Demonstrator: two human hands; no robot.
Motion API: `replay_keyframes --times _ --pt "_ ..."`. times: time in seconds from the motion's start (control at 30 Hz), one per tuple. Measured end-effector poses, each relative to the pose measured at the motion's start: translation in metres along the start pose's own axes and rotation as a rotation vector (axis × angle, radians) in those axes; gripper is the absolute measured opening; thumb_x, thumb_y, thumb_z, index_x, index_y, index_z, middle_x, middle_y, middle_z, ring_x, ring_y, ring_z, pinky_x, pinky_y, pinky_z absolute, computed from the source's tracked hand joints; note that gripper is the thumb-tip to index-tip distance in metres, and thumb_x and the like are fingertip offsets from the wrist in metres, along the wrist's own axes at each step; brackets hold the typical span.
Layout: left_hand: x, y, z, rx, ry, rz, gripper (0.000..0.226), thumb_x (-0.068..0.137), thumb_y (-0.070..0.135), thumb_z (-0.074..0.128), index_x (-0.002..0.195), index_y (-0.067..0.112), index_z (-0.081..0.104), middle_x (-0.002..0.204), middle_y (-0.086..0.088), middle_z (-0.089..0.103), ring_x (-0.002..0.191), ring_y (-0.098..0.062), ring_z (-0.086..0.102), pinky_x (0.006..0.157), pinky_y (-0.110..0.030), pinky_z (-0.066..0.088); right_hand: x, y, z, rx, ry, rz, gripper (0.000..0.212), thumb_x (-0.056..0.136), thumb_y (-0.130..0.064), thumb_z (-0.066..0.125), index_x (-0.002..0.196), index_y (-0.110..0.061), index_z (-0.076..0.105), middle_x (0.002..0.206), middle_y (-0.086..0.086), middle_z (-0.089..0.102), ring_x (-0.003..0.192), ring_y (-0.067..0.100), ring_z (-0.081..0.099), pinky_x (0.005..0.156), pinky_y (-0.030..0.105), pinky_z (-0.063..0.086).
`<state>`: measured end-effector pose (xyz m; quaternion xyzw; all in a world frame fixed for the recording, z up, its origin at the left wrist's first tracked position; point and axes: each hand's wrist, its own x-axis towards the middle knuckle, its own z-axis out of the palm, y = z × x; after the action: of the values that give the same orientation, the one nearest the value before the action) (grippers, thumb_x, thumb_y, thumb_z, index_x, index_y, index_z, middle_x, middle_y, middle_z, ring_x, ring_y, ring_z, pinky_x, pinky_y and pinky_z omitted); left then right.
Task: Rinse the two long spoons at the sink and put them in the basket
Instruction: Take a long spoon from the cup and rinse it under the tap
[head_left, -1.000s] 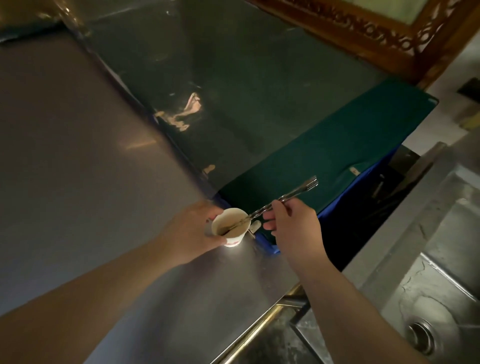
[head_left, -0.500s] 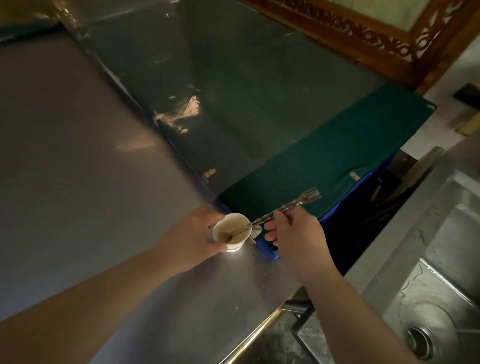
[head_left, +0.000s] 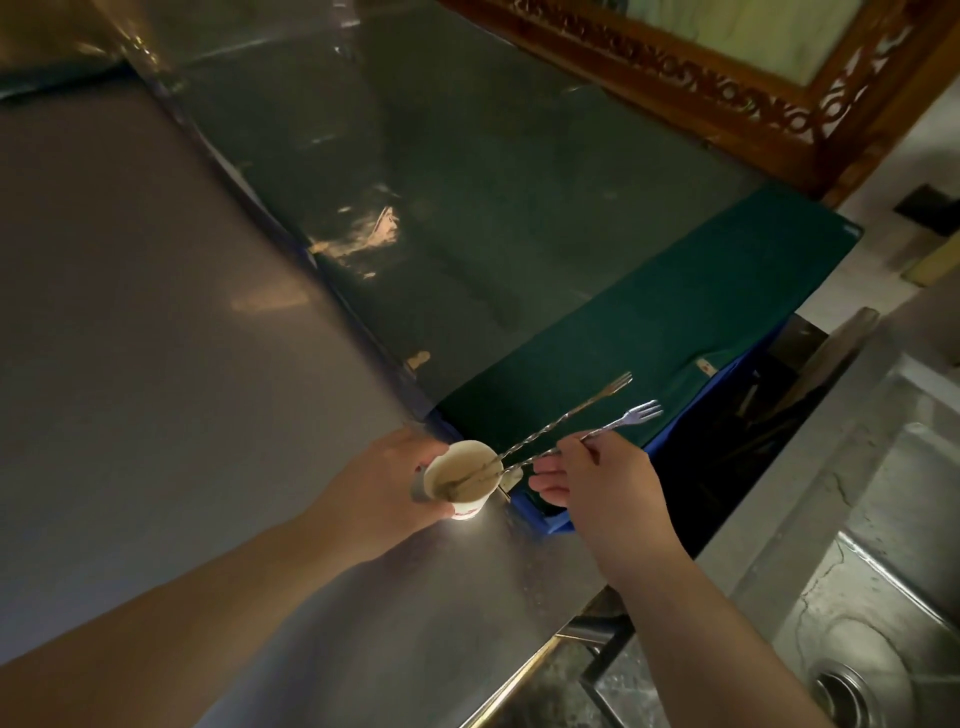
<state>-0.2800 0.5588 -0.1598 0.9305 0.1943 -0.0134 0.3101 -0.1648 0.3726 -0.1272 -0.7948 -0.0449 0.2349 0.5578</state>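
Two long twisted-stem metal spoons with fork-shaped tops stand slanted in a small white paper cup (head_left: 460, 480) on the steel counter. My left hand (head_left: 384, 483) wraps around the cup from the left. My right hand (head_left: 597, 483) pinches the nearer spoon (head_left: 621, 420) by its stem, with its bowl end at the cup. The farther spoon (head_left: 566, 418) leans free in the cup, its fork end up and to the right. The steel sink (head_left: 883, 597) with its drain (head_left: 841, 693) lies at the lower right. No basket is in view.
The steel counter (head_left: 156, 364) fills the left. Behind the cup lie a dark green board (head_left: 649, 322) and a blue bin edge (head_left: 540, 519). A gap separates counter and sink. A carved wooden frame (head_left: 727, 88) runs along the top right.
The two spoons were held together; now they are spread apart, my right hand holding only the nearer one. The cup is tipped a little toward me.
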Motion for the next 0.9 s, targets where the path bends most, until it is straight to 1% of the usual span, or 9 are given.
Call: replay_keyframes --times 0.07,0.17,0.23,0.33,0.47,0.6,0.7,0.77,0.9 --pt "0.000 0.001 0.000 -0.002 -0.001 0.001 0.048 0.067 0.044 0.078 0.112 0.036 0.063 0.103 0.017 0.055 0.090 -0.002 0.056 0.069 -0.010 0.039 0.001 0.003 0.000 0.051 0.011 0.045 0.018 0.096 -0.016 0.054 0.084 -0.011 0.066 0.078 0.010 0.077 0.066 0.017 0.075 0.070 0.038 0.064" --pt "0.001 0.001 -0.001 0.002 0.001 -0.003 0.048 0.067 0.043 0.078 0.112 0.035 0.063 0.105 0.016 0.055 0.092 -0.004 0.057 0.076 -0.020 0.046 0.004 0.005 0.002 0.253 0.009 0.222 0.025 0.101 -0.004 0.045 0.090 0.001 0.067 0.093 0.018 0.074 0.051 0.008 0.071 0.054 0.022 0.061" --pt "0.001 0.001 -0.001 0.006 -0.006 -0.002 0.049 0.067 0.044 0.077 0.113 0.035 0.062 0.106 0.017 0.055 0.092 -0.002 0.056 0.073 -0.013 0.042 0.005 0.008 0.000 0.264 0.022 0.249 0.023 0.102 -0.004 0.044 0.097 0.006 0.064 0.090 0.014 0.074 0.053 0.009 0.072 0.049 0.019 0.058" --pt "0.001 0.000 0.000 -0.003 -0.015 -0.004 0.051 0.066 0.044 0.078 0.114 0.036 0.062 0.104 0.019 0.054 0.092 0.000 0.055 0.069 -0.005 0.035 0.001 0.008 -0.004 0.295 0.044 0.236 0.022 0.102 -0.008 0.044 0.098 0.002 0.064 0.076 0.010 0.075 0.061 0.016 0.075 0.052 0.019 0.058" --pt "0.000 -0.001 0.000 -0.003 -0.018 -0.007 0.052 0.064 0.047 0.076 0.114 0.039 0.061 0.103 0.021 0.055 0.094 0.000 0.055 0.071 -0.006 0.035 -0.009 0.003 -0.012 0.394 0.076 0.262 0.022 0.101 -0.009 0.048 0.092 0.000 0.066 0.078 0.013 0.078 0.069 0.024 0.077 0.052 0.022 0.059" --pt "-0.002 -0.003 0.001 0.007 -0.011 0.009 0.064 0.057 0.058 0.072 0.116 0.039 0.056 0.103 0.026 0.049 0.094 0.003 0.051 0.075 -0.012 0.035 -0.018 0.005 -0.025 0.398 0.078 0.259 0.021 0.101 -0.011 0.048 0.097 -0.003 0.066 0.082 0.012 0.079 0.075 0.024 0.077 0.066 0.030 0.059" --pt "-0.005 -0.001 0.000 0.058 0.036 0.009 0.083 0.058 0.054 0.077 0.131 0.025 0.050 0.117 0.012 0.048 0.108 -0.009 0.048 0.086 -0.024 0.034 -0.023 0.008 -0.039 0.436 0.086 0.253 0.021 0.101 -0.013 0.049 0.094 -0.005 0.068 0.082 0.010 0.079 0.079 0.023 0.077 0.069 0.032 0.058" --pt "-0.008 0.009 -0.005 0.051 0.064 0.012 0.083 0.057 0.061 0.069 0.130 0.026 0.050 0.119 0.009 0.050 0.109 -0.011 0.050 0.089 -0.028 0.039 -0.027 0.010 -0.051 0.470 0.089 0.243 0.023 0.101 -0.014 0.048 0.093 -0.006 0.068 0.084 0.010 0.079 0.079 0.022 0.077 0.067 0.029 0.059" --pt "-0.021 0.047 -0.011 -0.100 0.131 0.006 0.052 0.068 0.058 0.059 0.115 0.037 0.054 0.101 0.024 0.056 0.092 0.008 0.053 0.069 -0.005 0.038 -0.040 0.015 -0.084 0.571 0.123 0.221 0.023 0.101 -0.014 0.047 0.093 -0.006 0.068 0.086 0.013 0.079 0.082 0.025 0.077 0.070 0.032 0.061"
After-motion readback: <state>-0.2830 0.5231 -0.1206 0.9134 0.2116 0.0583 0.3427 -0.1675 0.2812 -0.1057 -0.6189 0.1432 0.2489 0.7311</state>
